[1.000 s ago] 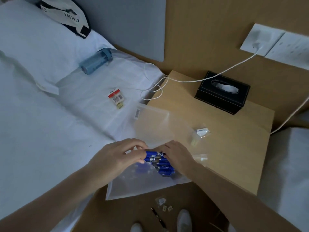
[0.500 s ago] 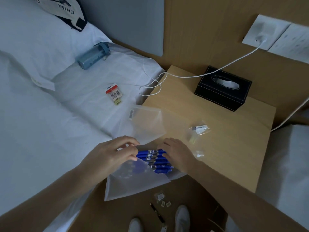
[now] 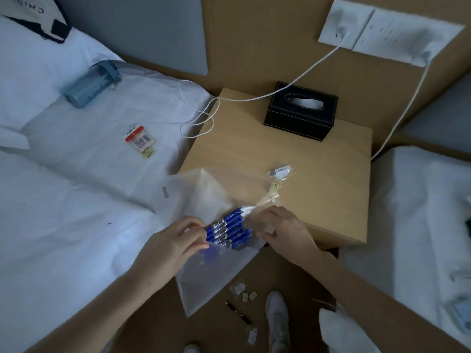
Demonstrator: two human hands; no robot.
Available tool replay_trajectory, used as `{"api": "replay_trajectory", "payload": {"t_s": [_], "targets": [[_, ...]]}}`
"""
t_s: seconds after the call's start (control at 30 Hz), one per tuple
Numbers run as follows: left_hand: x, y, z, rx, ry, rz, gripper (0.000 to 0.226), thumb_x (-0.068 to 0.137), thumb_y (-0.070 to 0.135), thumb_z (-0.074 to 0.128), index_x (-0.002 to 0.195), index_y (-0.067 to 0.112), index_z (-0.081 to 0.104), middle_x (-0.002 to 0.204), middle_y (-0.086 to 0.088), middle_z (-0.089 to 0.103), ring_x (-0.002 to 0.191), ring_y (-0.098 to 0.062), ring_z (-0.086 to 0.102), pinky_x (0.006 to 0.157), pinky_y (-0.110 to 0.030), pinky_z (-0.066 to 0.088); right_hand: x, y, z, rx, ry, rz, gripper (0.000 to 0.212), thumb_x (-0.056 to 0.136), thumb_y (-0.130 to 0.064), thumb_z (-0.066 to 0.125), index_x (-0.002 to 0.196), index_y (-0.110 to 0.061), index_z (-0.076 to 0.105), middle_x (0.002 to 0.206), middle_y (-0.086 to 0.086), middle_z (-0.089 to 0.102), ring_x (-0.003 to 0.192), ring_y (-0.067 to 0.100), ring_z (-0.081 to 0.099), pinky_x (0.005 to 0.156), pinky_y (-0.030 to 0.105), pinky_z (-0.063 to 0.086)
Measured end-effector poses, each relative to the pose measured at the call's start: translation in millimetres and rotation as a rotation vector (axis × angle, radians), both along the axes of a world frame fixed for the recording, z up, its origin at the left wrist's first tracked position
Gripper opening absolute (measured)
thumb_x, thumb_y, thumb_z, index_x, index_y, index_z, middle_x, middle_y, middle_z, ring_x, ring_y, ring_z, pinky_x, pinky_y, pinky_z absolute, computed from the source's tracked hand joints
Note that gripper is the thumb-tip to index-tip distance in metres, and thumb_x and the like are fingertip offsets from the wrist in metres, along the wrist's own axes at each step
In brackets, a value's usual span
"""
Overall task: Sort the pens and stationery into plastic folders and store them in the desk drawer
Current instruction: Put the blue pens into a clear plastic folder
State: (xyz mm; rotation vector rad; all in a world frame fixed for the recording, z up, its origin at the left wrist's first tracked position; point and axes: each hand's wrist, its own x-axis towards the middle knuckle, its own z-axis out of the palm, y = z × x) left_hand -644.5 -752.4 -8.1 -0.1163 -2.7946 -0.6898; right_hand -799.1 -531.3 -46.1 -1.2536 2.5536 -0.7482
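1. Bottle point(image 3: 89, 84), blue, lay on its side on the white bed point(image 3: 63, 200), with a red-topped packet point(image 3: 139, 140) nearer the nightstand.
2. The left hand point(image 3: 173, 244) curled its fingers round the left ends of the pens point(image 3: 228, 231), thumb and fingers pinching them at the folder's mouth.
3. The pens, a blue bundle, lay side by side and slanted, partly inside the clear folder point(image 3: 204, 194), which hung over the front left corner of the nightstand point(image 3: 318, 189).
4. The right hand point(image 3: 285, 231) rested on the folder just right of the pens, fingers bent loosely; whether it gripped the plastic could not be told.
5. A small clear bag point(image 3: 280, 171) lay on the nightstand beyond that hand, and a black tissue box point(image 3: 300, 110) stood at the back.
6. On the floor below lay one black pen point(image 3: 238, 312).
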Motion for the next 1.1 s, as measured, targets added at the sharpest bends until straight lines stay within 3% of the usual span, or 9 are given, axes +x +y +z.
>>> {"api": "replay_trajectory", "payload": {"t_s": [0.13, 0.23, 0.33, 0.4, 0.57, 0.7, 0.87, 0.97, 1.1], "targets": [[32.6, 11.2, -8.3, 0.076, 0.003, 0.022, 0.023, 0.086, 0.043, 0.049, 0.082, 0.021, 0.054, 0.099, 0.014, 0.048, 0.067, -0.006, 0.061, 0.052, -0.022, 0.053, 55.2, 6.6, -10.7, -0.022, -0.067, -0.16, 0.036, 0.072, -0.007, 0.076, 0.107, -0.016, 0.069, 0.106, 0.001, 0.066, 0.097, 0.026, 0.061, 0.085, 0.038, 0.051], [62.8, 16.7, -16.8, 0.088, -0.027, 0.042, 0.024, 0.087, 0.043, 0.048, 0.083, 0.022, 0.057, 0.101, 0.014, 0.049, 0.07, -0.007, 0.062, 0.055, -0.027, 0.053, 101.7, 11.8, -20.9, -0.02, -0.101, -0.235, 0.035, 0.073, -0.009, 0.077, 0.106, -0.016, 0.069, 0.105, 0.0, 0.066, 0.097, 0.023, 0.061, 0.086, 0.036, 0.049], [90.3, 21.5, -25.8, 0.076, -0.007, 0.012, 0.04, 0.094, 0.048, 0.039, 0.081, 0.018, 0.062, 0.097, 0.014, 0.052, 0.071, -0.003, 0.059, 0.062, -0.012, 0.048, 142.2, 22.1, -31.7, -0.009, -0.126, -0.264, 0.032, 0.074, -0.013, 0.078, 0.104, -0.019, 0.069, 0.105, -0.003, 0.066, 0.096, 0.02, 0.061, 0.086, 0.039, 0.051], [108.0, 24.9, -30.7, 0.078, -0.018, 0.006, 0.05, 0.097, 0.049, 0.034, 0.078, 0.015, 0.065, 0.094, 0.013, 0.054, 0.07, -0.002, 0.059, 0.063, -0.01, 0.044, 165.3, 29.7, -38.9, 0.008, -0.142, -0.266, 0.029, 0.073, -0.013, 0.079, 0.1, -0.019, 0.07, 0.101, -0.003, 0.067, 0.095, 0.021, 0.062, 0.085, 0.039, 0.051], [156.8, 45.6, -58.6, 0.088, -0.081, 0.029, 0.041, 0.093, 0.045, 0.042, 0.079, 0.015, 0.065, 0.094, 0.013, 0.054, 0.074, -0.004, 0.057, 0.068, 0.0, 0.037, 213.8, 47.6, -61.0, 0.028, -0.125, -0.27, 0.027, 0.068, -0.008, 0.08, 0.092, -0.019, 0.072, 0.096, -0.004, 0.067, 0.094, 0.025, 0.062, 0.084, 0.033, 0.042], [185.7, 67.1, -92.6, 0.122, -0.16, 0.046, 0.033, 0.087, 0.04, 0.051, 0.079, 0.013, 0.066, 0.089, 0.004, 0.064, 0.072, -0.001, 0.06, 0.069, 0.008, 0.033, 247.0, 65.4, -95.8, 0.044, -0.045, -0.318, 0.031, 0.06, -0.011, 0.086, 0.085, -0.023, 0.071, 0.098, -0.003, 0.063, 0.106, 0.026, 0.059, 0.091, 0.044, 0.042], [212.3, 87.4, -142.0, 0.089, -0.141, 0.103, 0.03, 0.085, 0.038, 0.053, 0.079, 0.013, 0.068, 0.089, 0.003, 0.065, 0.072, -0.001, 0.06, 0.069, 0.003, 0.038, 277.0, 81.1, -154.5, 0.057, -0.028, -0.386, 0.036, 0.058, -0.009, 0.087, 0.085, -0.021, 0.067, 0.113, 0.007, 0.058, 0.116, 0.025, 0.039, 0.089, 0.05, 0.042], [223.3, 87.8, -180.3, 0.088, -0.141, 0.123, 0.027, 0.085, 0.038, 0.055, 0.079, 0.014, 0.066, 0.094, 0.004, 0.063, 0.073, -0.004, 0.061, 0.059, -0.011, 0.048, 288.9, 84.3, -198.6, 0.097, -0.071, -0.386, 0.034, 0.058, -0.007, 0.086, 0.083, -0.021, 0.067, 0.117, 0.011, 0.059, 0.12, 0.035, 0.046, 0.09, 0.054, 0.04], [226.9, 75.3, -239.4, 0.048, -0.16, 0.057, 0.029, 0.086, 0.039, 0.052, 0.082, 0.014, 0.067, 0.097, 0.004, 0.062, 0.074, -0.004, 0.061, 0.061, -0.014, 0.049, 297.5, 80.1, -259.7, 0.084, -0.133, -0.376, 0.029, 0.058, -0.001, 0.085, 0.072, -0.018, 0.066, 0.11, 0.012, 0.063, 0.111, 0.042, 0.056, 0.081, 0.059, 0.045]]}}
